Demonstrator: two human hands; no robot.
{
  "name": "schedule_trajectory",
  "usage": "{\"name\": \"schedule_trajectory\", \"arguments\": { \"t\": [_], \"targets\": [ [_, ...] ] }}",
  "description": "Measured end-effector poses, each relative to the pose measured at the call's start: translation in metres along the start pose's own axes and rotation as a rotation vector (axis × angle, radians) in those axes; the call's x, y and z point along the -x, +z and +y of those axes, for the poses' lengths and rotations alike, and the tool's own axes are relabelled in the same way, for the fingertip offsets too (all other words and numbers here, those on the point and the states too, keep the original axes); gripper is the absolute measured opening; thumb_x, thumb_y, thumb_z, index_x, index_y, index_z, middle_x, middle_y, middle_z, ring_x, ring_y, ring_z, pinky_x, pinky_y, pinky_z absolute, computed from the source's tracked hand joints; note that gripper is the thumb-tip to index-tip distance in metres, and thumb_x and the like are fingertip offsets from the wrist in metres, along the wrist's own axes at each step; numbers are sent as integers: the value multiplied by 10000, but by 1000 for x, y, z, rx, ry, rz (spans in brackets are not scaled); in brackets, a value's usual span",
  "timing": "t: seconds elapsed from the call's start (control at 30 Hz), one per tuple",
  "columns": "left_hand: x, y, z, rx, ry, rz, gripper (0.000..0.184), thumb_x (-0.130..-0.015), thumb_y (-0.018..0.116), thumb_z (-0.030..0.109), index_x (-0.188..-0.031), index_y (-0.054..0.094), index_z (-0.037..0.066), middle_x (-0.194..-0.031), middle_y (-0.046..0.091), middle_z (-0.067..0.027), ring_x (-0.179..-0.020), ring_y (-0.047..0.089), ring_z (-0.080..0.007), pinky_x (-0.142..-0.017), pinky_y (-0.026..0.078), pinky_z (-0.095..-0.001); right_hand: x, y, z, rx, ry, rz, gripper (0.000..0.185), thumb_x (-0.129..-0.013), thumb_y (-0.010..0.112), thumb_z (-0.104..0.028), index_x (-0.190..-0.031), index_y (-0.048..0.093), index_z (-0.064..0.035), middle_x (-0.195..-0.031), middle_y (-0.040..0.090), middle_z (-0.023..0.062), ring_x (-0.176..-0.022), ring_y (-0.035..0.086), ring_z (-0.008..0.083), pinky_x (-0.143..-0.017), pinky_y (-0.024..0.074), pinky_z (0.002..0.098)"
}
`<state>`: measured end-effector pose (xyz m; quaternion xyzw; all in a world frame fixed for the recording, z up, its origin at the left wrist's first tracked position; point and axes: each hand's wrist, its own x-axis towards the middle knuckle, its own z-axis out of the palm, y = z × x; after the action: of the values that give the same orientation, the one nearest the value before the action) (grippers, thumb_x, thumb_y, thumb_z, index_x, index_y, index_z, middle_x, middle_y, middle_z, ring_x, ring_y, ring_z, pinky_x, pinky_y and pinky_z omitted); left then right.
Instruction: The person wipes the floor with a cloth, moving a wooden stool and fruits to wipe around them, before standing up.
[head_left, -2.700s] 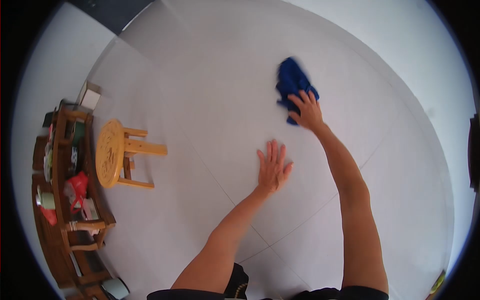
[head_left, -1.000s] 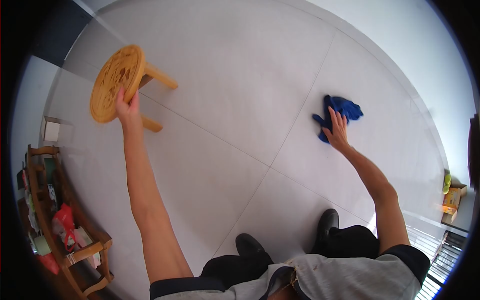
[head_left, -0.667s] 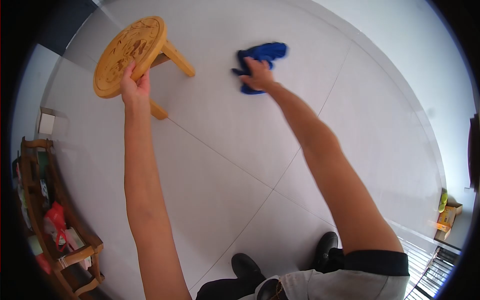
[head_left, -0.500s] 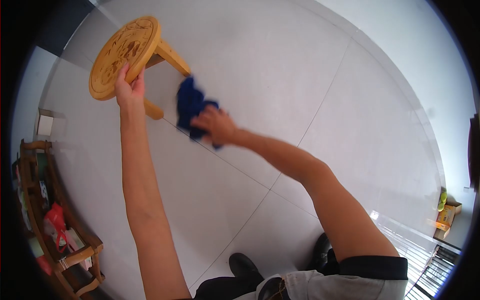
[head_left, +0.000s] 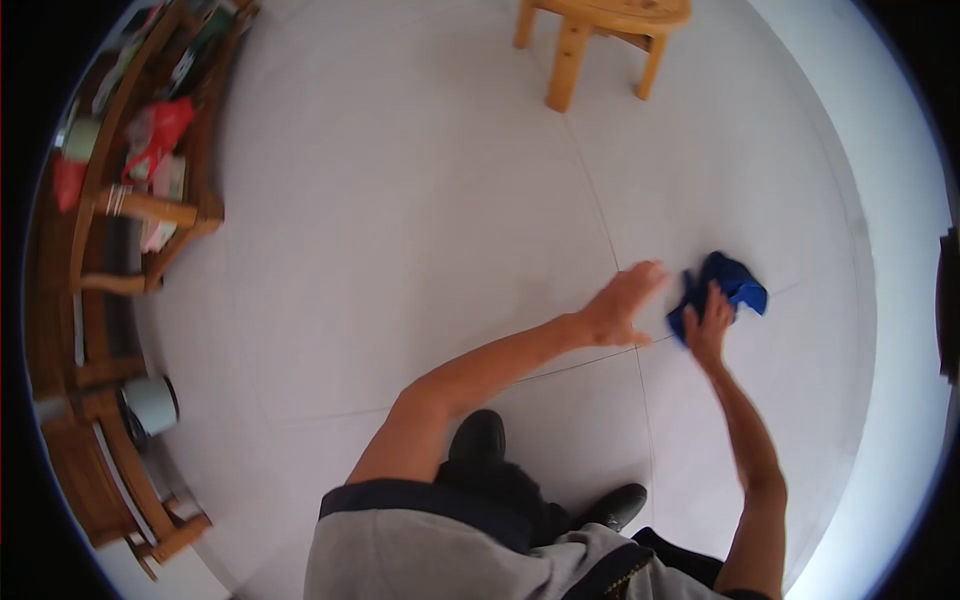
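Observation:
A crumpled dark blue cloth (head_left: 735,283) is in my right hand (head_left: 709,326), held out over the tiled floor on the right. The fingers lie against its near side, and part of their grip is hidden in the folds. Just left of the cloth, my left hand (head_left: 622,304) is empty, its fingers apart and slightly blurred. Beyond both hands, a round yellow wooden stool (head_left: 620,12) stands upright on its legs at the top edge, its seat partly cut off. Neither hand touches it.
Along the left side runs a wooden bench (head_left: 150,205) with a red bag (head_left: 160,135) and other items on it. A grey-green bin (head_left: 152,403) stands lower down by the wooden furniture. A white wall (head_left: 915,420) borders the floor on the right.
My left hand has let go of the stool, which was tilted and now stands upright. The cloth stays in my right hand. The view has turned, bringing more of the bench into sight.

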<state>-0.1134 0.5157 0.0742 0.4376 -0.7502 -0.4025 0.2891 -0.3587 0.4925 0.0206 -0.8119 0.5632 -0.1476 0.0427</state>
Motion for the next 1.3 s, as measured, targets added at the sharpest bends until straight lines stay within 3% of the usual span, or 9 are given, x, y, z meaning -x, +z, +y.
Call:
{"name": "schedule_trajectory", "arguments": {
  "t": [0.1,0.17,0.37,0.57,0.67,0.9,1.03,1.13,1.3],
  "targets": [
    [9,7,23,-299,130,-294,1055,-554,770,335,-1349,105,143,-1391,83,-157,-1280,68,-360,-951,203,-572,6,-34,-68,-786,112,-449,399,-841,443,-89,-1223,379,4,-1223,419,173,-1095,420,275,-928,300,386],
    [29,19,26,-361,51,-355,1070,-552,760,378,-1353,86,159,-1374,140,-163,-1278,107,-338,-945,217,-570,-4,-57,-75,-806,258,-827,265,-841,458,-74,-1085,522,7,-1111,527,154,-998,515,226,-845,391,323],
    [47,46,-35,-562,291,31,691,-645,663,397,-1236,376,184,-1121,424,-95,-1092,372,-245,-884,291,-516,-9,-83,-74,-574,83,-478,198,-823,437,10,-943,594,-4,-1004,586,144,-958,555,233,-796,430,285],
    [53,-87,-134,-731,196,556,510,-610,638,351,-1065,524,153,-1006,502,-75,-958,446,-261,-808,320,-530,13,-128,-14,-362,196,-447,226,-831,439,-42,-1022,557,-22,-1029,566,141,-961,548,240,-799,438,314],
    [107,-190,-163,-841,-237,716,511,-662,642,336,-1100,518,105,-1051,518,-101,-988,458,-278,-854,347,-419,61,-133,40,-181,391,-503,285,-813,410,-53,-1068,532,-20,-1062,556,152,-965,548,232,-821,428,325],
    [310,-262,-216,-895,-1265,1044,680,-715,490,597,-1254,392,195,-1340,270,-155,-1261,202,-287,-956,149,-562,79,-141,42,-209,506,-585,326,-770,445,-41,-1091,497,-27,-1087,535,170,-991,532,277,-787,467,348],
    [318,-286,-203,-446,-1680,1161,811,-644,485,696,-1300,306,253,-1390,109,-172,-1297,71,-292,-949,189,-568,90,-142,63,-219,497,-565,329,-762,460,-52,-1089,498,-47,-1050,550,167,-990,532,266,-767,471,343],
    [274,-286,-228,-568,-1445,1059,808,-634,532,662,-1274,348,205,-1295,295,-193,-1239,207,-325,-921,261,-548,131,-123,128,-59,196,-499,376,-729,528,-77,-1100,489,-25,-1046,552,176,-990,520,321,-842,417,396],
    [99,-200,-194,-715,-515,698,663,-666,659,440,-1177,454,72,-1141,455,-210,-1107,374,-350,-923,310,-413,132,-156,61,-194,387,-476,271,-783,521,-119,-1044,520,-49,-946,588,143,-856,567,305,-748,458,379]
  ]
}}
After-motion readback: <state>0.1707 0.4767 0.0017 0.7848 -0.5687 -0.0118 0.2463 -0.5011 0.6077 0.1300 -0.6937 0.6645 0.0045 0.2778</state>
